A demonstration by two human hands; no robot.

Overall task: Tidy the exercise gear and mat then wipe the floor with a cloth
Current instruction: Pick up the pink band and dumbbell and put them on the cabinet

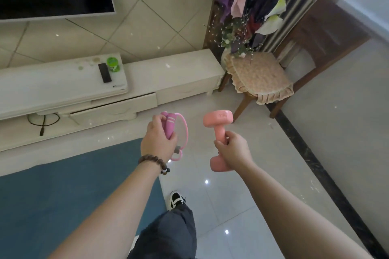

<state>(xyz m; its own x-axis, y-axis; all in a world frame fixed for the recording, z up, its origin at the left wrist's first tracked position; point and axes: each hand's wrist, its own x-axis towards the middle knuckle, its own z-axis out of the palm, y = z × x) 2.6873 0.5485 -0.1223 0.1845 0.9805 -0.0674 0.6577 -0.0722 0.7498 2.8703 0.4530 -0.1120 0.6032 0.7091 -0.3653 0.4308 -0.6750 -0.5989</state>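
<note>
My left hand grips a pink jump rope by its bundled handles, with a loop of cord hanging out to the right. My right hand holds a pink dumbbell by its bar, tilted so one head points up and the other shows below my palm. Both are held in the air above the glossy tiled floor. A blue exercise mat lies flat on the floor at the lower left, its edge beside my shoe.
A white TV cabinet runs along the wall ahead, bearing a remote and a green jar, with a TV above. A cushioned wooden chair with a flower arrangement stands at right. A dark floor border runs diagonally.
</note>
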